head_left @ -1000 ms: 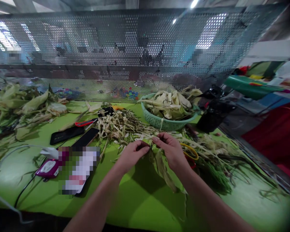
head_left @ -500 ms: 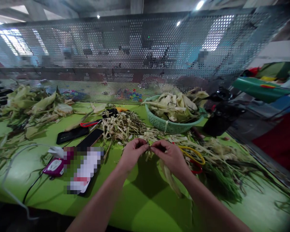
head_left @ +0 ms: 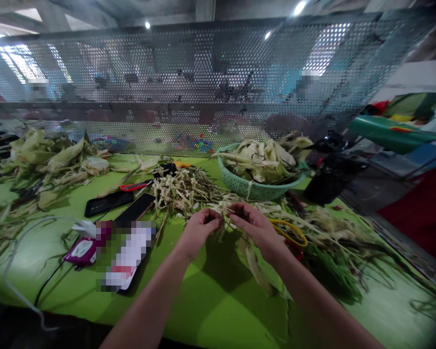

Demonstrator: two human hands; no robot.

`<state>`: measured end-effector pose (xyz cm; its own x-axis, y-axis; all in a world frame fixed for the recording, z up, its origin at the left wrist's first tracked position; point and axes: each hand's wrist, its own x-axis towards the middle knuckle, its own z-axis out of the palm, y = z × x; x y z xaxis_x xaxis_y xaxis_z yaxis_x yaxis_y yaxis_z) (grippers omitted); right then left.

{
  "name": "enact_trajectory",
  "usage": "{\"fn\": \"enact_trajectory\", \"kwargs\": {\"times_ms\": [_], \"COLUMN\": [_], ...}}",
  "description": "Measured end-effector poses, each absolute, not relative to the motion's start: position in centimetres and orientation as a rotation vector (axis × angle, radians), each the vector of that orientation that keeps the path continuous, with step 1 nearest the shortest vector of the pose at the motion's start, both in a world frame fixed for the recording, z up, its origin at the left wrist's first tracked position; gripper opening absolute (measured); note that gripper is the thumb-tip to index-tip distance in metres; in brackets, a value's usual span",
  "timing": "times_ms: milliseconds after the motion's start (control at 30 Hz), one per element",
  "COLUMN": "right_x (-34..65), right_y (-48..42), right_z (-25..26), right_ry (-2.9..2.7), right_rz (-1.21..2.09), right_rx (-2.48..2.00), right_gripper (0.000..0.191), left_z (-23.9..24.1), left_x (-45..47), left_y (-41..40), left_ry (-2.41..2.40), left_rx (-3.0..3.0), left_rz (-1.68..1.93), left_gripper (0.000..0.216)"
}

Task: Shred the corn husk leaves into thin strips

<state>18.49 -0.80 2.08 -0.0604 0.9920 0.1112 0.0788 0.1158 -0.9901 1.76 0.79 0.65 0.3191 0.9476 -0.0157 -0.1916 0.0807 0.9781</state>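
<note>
My left hand point(head_left: 199, 229) and my right hand point(head_left: 253, 225) meet over the middle of the green table point(head_left: 210, 295), fingers pinched on a strip of corn husk point(head_left: 252, 261) that hangs down from between them. Just behind the hands lies a heap of torn husk strips point(head_left: 181, 190). Yellow-handled scissors point(head_left: 290, 232) lie on the table right beside my right hand.
A teal basket point(head_left: 240, 182) full of husks stands behind. More husks point(head_left: 47, 157) pile at the far left, long green leaves point(head_left: 334, 242) at the right. Two dark phones point(head_left: 109, 202), a red cutter point(head_left: 134, 185) and a purple charger point(head_left: 80, 249) with cable lie left. A perforated metal screen point(head_left: 203, 82) closes the back.
The view shifted slightly. My hands drew closer together and a little farther from me, still pinching the husk strip.
</note>
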Motion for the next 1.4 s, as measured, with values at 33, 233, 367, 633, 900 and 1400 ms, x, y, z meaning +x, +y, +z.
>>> {"fn": "enact_trajectory", "kwargs": {"times_ms": [33, 233, 367, 633, 900, 1400], "right_x": [18.5, 18.3, 18.2, 17.9, 17.3, 17.8], "right_y": [-0.8, -1.0, -0.9, -1.4, -2.0, -1.5], "right_z": [2.2, 2.1, 1.8, 2.4, 2.9, 2.0], "right_ry": [-1.3, -1.178, -1.203, -1.318, -1.353, -1.301], "right_rz": [1.16, 1.197, 1.149, 0.966, 0.865, 0.929], "right_rx": [-1.13, -1.145, -1.137, -1.183, -1.288, -1.237], "right_gripper": [0.036, 0.033, 0.033, 0.025, 0.021, 0.023], "left_z": [0.7, 0.0, -0.5, -0.1, -0.6, 0.1], "left_x": [1.8, 2.0, 2.0, 2.1, 2.5, 2.5], "left_y": [0.7, 0.6, 0.7, 0.3, 0.4, 0.1], "left_ry": [0.847, 0.746, 0.729, 0.738, 0.904, 0.754], "left_rx": [1.184, 1.179, 1.157, 1.115, 1.321, 0.976], "left_rz": [1.009, 0.91, 0.915, 0.895, 0.955, 0.966], "left_gripper": [0.024, 0.026, 0.03, 0.031, 0.024, 0.029]}}
